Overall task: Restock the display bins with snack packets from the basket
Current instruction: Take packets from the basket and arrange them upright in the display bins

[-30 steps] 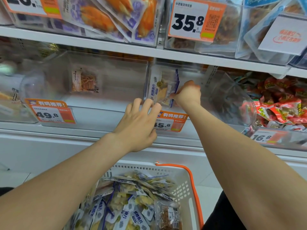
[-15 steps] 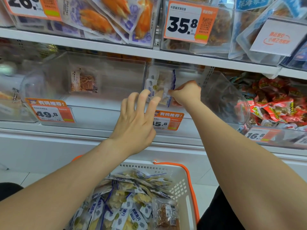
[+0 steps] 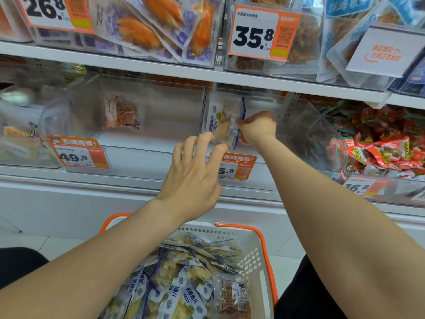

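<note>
A few clear fish-slice packets [image 3: 222,120] with blue edges stand upright at the left side of the middle clear display bin [image 3: 303,134]. My right hand [image 3: 257,127] is inside that bin and pinches the packets' blue right edge. My left hand [image 3: 193,178] reaches up from below with its fingers spread. Its fingertips touch the lower left corner of the packets. Below, a white basket [image 3: 262,256] with orange handles holds several more of the same packets [image 3: 174,286].
The left clear bin [image 3: 161,104] holds one brown snack packet [image 3: 122,115]. The bin to the right is full of red packets [image 3: 386,143]. Orange price tags [image 3: 236,166] hang on the bin fronts. An upper shelf [image 3: 161,67] carries full bins overhead.
My left hand has risen from the bin's front lip to the packets' lower corner. My right hand has kept its pinch on the packets in about the same place.
</note>
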`<state>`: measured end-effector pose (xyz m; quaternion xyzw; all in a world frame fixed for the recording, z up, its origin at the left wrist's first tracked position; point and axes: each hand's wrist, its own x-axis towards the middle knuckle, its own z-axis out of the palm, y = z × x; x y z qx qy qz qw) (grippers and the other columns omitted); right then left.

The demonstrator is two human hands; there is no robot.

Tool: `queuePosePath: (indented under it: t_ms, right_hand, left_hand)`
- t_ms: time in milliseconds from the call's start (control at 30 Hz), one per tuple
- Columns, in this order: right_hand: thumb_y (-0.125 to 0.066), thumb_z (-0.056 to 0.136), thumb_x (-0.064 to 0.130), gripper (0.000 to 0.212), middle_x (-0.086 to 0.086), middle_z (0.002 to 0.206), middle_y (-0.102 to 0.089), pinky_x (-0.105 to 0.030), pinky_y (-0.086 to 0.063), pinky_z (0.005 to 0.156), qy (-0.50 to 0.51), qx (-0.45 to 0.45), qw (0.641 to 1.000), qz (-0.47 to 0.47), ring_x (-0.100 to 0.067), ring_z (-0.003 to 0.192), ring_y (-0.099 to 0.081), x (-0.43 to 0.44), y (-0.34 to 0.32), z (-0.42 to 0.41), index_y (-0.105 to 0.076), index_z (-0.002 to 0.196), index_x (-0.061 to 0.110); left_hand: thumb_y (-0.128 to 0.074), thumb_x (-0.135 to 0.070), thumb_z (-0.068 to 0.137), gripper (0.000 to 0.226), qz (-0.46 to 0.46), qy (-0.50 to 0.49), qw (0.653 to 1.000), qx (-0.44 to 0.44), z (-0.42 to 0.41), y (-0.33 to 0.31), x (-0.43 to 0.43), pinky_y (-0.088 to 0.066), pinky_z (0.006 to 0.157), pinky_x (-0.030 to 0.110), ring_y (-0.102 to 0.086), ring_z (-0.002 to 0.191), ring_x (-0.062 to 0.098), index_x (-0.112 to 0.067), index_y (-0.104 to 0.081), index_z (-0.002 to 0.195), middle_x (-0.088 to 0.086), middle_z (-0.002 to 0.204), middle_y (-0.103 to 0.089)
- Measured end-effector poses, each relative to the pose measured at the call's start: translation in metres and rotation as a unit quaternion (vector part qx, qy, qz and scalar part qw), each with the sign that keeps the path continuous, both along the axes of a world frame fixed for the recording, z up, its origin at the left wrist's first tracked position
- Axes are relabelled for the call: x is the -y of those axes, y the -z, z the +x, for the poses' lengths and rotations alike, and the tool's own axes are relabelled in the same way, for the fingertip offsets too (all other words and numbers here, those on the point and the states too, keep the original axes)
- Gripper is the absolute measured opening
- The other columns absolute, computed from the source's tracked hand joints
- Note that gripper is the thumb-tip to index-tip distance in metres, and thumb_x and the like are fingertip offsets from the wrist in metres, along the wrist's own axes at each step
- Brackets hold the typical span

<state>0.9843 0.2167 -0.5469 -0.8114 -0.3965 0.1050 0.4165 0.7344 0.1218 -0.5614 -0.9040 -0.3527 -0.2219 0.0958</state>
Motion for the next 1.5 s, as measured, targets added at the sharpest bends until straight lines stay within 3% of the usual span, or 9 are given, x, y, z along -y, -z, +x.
queuePosePath:
  t_ms: [200, 400, 533, 767, 900, 1000, 1167, 1333, 1500]
  right_hand:
    - [-0.076, 0.088, 0.039, 0.036, -0.003, 0.065, -0.065, -0.033, -0.062, 0.063, 0.014, 0.039, 0.999, -0.013, -0.022, 0.055, -0.062, -0.014, 0.005, 0.007, -0.06, 0.063, 0.019]
    - [-0.072, 0.089, 0.037, 0.025, -0.003, 0.077, -0.074, -0.018, -0.041, 0.044, 0.05, 0.057, 0.997, -0.03, -0.017, 0.058, -0.065, -0.023, 0.008, 0.013, -0.074, 0.086, 0.013]
    - [-0.074, 0.091, 0.047, 0.036, -0.001, 0.069, -0.061, -0.022, -0.035, 0.043, 0.045, 0.054, 0.997, -0.028, -0.015, 0.052, -0.052, -0.014, 0.008, 0.007, -0.067, 0.087, 0.012]
    - [-0.078, 0.086, 0.051, 0.041, -0.001, 0.07, -0.06, -0.023, -0.039, 0.046, 0.05, 0.046, 0.997, -0.02, -0.015, 0.057, -0.057, -0.003, 0.001, 0.004, -0.067, 0.092, 0.011]
    - [-0.079, 0.083, 0.051, 0.04, -0.005, 0.082, -0.069, -0.03, -0.05, 0.057, 0.067, 0.043, 0.997, -0.025, -0.026, 0.07, -0.068, 0.011, -0.002, 0.0, -0.067, 0.093, 0.014]
    - [-0.065, 0.091, 0.052, 0.041, -0.006, 0.085, -0.069, -0.031, -0.047, 0.056, 0.031, 0.032, 0.999, -0.031, -0.026, 0.068, -0.064, 0.024, -0.011, -0.015, -0.068, 0.096, 0.011]
    - [-0.048, 0.095, 0.034, 0.033, -0.007, 0.073, -0.063, -0.03, -0.039, 0.057, -0.034, 0.097, 0.993, 0.052, -0.025, 0.061, -0.057, 0.07, -0.042, -0.063, -0.059, 0.074, 0.011]
    - [-0.046, 0.086, 0.027, 0.021, -0.008, 0.07, -0.06, -0.034, -0.036, 0.054, -0.151, 0.301, 0.939, 0.067, -0.033, 0.064, -0.051, 0.124, -0.061, -0.115, -0.057, 0.075, 0.014]
    - [-0.053, 0.09, 0.029, 0.023, -0.008, 0.07, -0.044, -0.033, -0.034, 0.059, -0.298, 0.4, 0.861, -0.102, -0.035, 0.064, -0.044, 0.16, -0.041, -0.143, -0.046, 0.074, 0.014]
  left_hand:
    - [-0.064, -0.025, 0.08, 0.062, -0.003, 0.002, 1.0, 0.001, 0.001, 0.001, -0.005, -0.037, 0.099, 0.052, -0.044, 0.122, 0.042, -0.012, -0.05, 0.139, 0.019, 0.146, -0.041]
    - [-0.063, -0.026, 0.08, 0.061, 0.001, 0.001, 1.0, -0.003, 0.002, 0.002, -0.005, -0.037, 0.099, 0.052, -0.044, 0.122, 0.042, -0.013, -0.049, 0.139, 0.019, 0.146, -0.041]
    - [-0.063, -0.027, 0.081, 0.062, 0.005, 0.0, 1.0, -0.005, 0.0, 0.002, -0.005, -0.036, 0.099, 0.051, -0.044, 0.123, 0.041, -0.013, -0.049, 0.14, 0.018, 0.146, -0.041]
    - [-0.064, -0.025, 0.079, 0.063, 0.014, 0.013, 0.999, 0.027, -0.001, 0.0, -0.001, -0.036, 0.098, 0.051, -0.045, 0.122, 0.042, -0.012, -0.05, 0.14, 0.019, 0.145, -0.043]
    - [-0.063, -0.02, 0.078, 0.049, 0.07, 0.047, 0.994, 0.063, -0.001, -0.002, 0.005, -0.036, 0.094, 0.05, -0.046, 0.118, 0.042, -0.009, -0.058, 0.126, 0.02, 0.134, -0.05]
    - [-0.062, -0.017, 0.08, 0.022, 0.107, 0.138, 0.982, 0.079, 0.0, -0.004, 0.008, -0.038, 0.076, 0.043, -0.047, 0.093, 0.032, -0.009, -0.062, 0.1, 0.012, 0.104, -0.054]
    - [-0.054, -0.03, 0.091, 0.015, -0.001, 0.219, 0.973, -0.071, -0.003, 0.019, 0.01, -0.04, 0.054, 0.033, -0.055, 0.069, 0.024, -0.019, -0.061, 0.083, -0.003, 0.075, -0.058]
    - [-0.05, -0.038, 0.098, 0.027, -0.234, 0.111, 0.912, -0.317, -0.014, 0.058, 0.006, -0.057, 0.077, 0.041, -0.065, 0.09, 0.028, -0.019, -0.067, 0.107, 0.003, 0.104, -0.066]
    - [-0.055, -0.033, 0.096, 0.021, -0.348, 0.069, 0.852, -0.384, -0.023, 0.097, 0.009, -0.038, 0.059, 0.035, -0.052, 0.072, 0.028, -0.014, -0.057, 0.086, 0.004, 0.088, -0.058]
